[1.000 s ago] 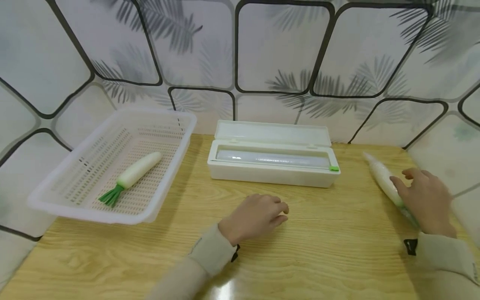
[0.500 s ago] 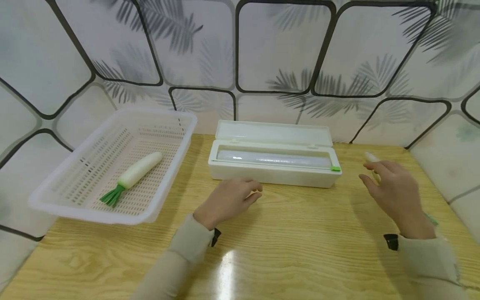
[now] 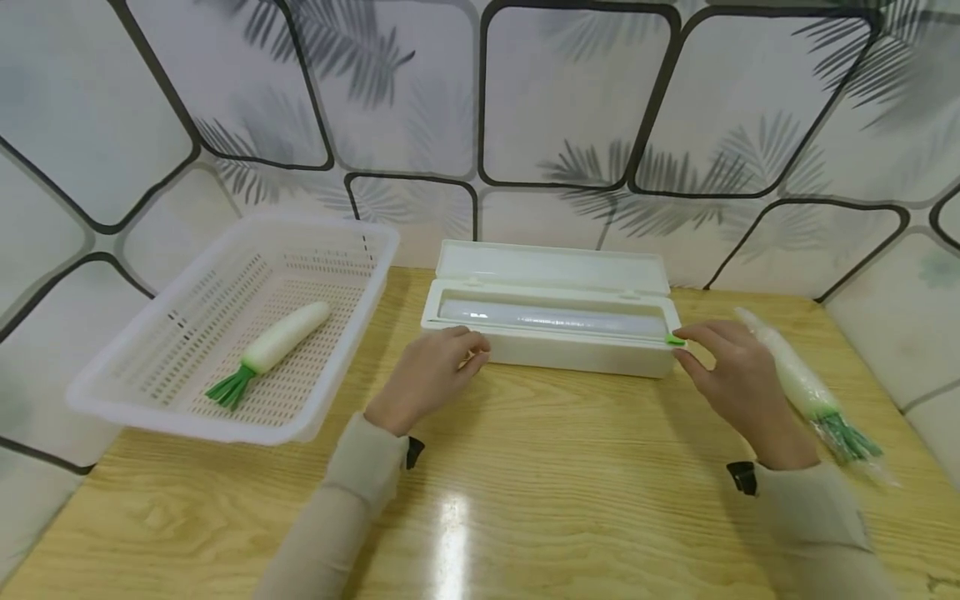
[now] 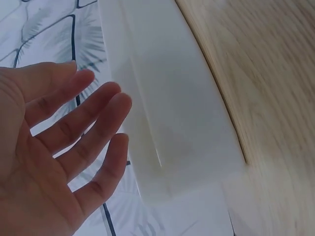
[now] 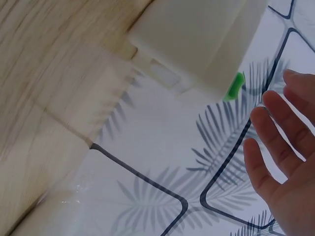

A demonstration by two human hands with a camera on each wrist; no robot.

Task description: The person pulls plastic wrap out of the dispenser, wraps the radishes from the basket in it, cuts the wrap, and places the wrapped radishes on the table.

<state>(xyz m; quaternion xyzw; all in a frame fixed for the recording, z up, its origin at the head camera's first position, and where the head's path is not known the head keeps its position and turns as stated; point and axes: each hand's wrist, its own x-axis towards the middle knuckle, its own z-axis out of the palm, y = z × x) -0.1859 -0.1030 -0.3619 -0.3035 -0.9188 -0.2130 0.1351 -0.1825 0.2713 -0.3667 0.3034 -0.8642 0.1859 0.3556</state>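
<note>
In the head view, a white cling film dispenser (image 3: 577, 356) stands at the back of the table, its lid (image 3: 555, 262) raised and a film roll (image 3: 551, 315) inside. My left hand (image 3: 435, 375) is at its front left, fingers loosely bent; in the left wrist view they hold nothing beside the box wall (image 4: 182, 108). By the green cutter slider (image 3: 675, 340) at the right end is my right hand (image 3: 738, 383). The right wrist view shows those fingers (image 5: 258, 164) spread, apart from the slider (image 5: 235, 86). Behind this hand lies a film-wrapped white radish (image 3: 795, 367) with green stems.
At the left stands a white plastic basket (image 3: 187, 432) holding an unwrapped white radish (image 3: 288, 337). A patterned wall (image 3: 573, 92) closes off the back and both sides of the wooden table (image 3: 570, 483).
My right hand has left the wrapped radish and moved left to the dispenser's slider end, uncovering the radish. My left hand has moved left and forward to the dispenser's front left corner.
</note>
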